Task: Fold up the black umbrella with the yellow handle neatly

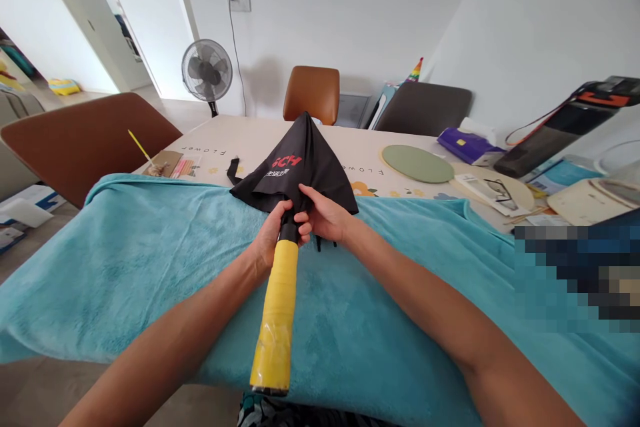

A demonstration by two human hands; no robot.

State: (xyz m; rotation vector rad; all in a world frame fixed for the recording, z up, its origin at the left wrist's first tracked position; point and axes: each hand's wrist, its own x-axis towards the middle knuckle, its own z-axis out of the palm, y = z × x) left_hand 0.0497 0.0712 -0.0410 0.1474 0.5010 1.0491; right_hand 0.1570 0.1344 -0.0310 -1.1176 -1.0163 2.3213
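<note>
Landmark: black cover (300, 160), a pointed fabric sleeve with red and white lettering, lying on the teal towel (150, 267) spread over the counter (260, 137).
Item in hand: long yellow handle (277, 313), running from the near hem of the black cover towards the viewer, its butt past the towel's near edge.
Left hand (270, 233): closed round the dark top of the handle, right at the cover's hem.
Right hand (327, 217): fingers pressed together, pinching the cover's hem from the other side, touching the left.
Done, by my judgement: the cover sits over the whole far end of the item; only the handle shows.
Left, by my judgement: the hem is bunched and loose, not drawn snug; a black strap (233, 170) trails free at the cover's left corner.
Beyond the cover: brown chair (311, 92) and standing fan (207, 71).
Right of the cover: green round mat (417, 163), purple tissue pack (467, 145), glasses (497, 190).
</note>
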